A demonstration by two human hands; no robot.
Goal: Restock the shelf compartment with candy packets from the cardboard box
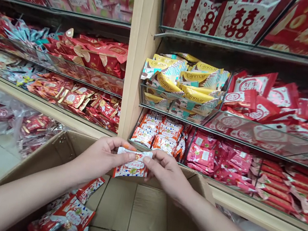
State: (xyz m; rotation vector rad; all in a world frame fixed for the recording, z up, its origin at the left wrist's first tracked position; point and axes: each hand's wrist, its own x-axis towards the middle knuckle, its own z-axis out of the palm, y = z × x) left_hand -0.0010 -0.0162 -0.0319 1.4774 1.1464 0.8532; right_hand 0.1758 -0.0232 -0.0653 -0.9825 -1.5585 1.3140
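Observation:
My left hand (111,155) and my right hand (164,171) pinch a small red-and-white candy packet (132,168) between them, thumbs on its near face. The packet is held over the far edge of an open cardboard box (145,214). More packets of the same look (74,215) lie in the box at the lower left, below my left forearm. Just beyond my hands, matching packets (165,132) are stacked in rows in a bottom shelf compartment. Some fingertips are hidden behind the packet.
Pale wooden shelving with clear dividers surrounds a wooden upright (139,59). Yellow packets (188,80) fill the compartment above, and pink packets (217,156) the one to the right. Plastic bags of sweets (33,124) rest on the tiled floor at the left.

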